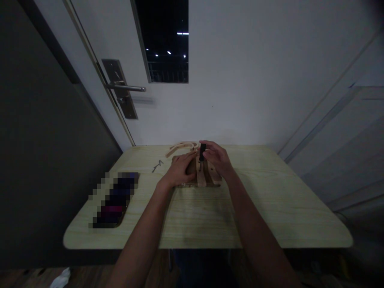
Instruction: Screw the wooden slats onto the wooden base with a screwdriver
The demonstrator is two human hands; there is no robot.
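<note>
My right hand (218,158) is closed round the black handle of a screwdriver (203,151), which stands nearly upright. Its shaft points down at a pale wooden strip (201,178); the tip is too dark to make out clearly. This strip lies across a darker brown wooden piece (191,168), with another pale strip (215,177) to its right. Over the left part of the brown piece rests my left hand (180,170), fingers stretched forward and thumb apart. Curved pale wooden pieces (177,148) lie just behind, partly hidden by my hands.
Several small dark screws (157,165) lie on the light wood table (270,208), left of my left hand. A dark, pixelated flat object (120,200) lies near the left edge. Behind the table stands a white door with a metal handle (127,87).
</note>
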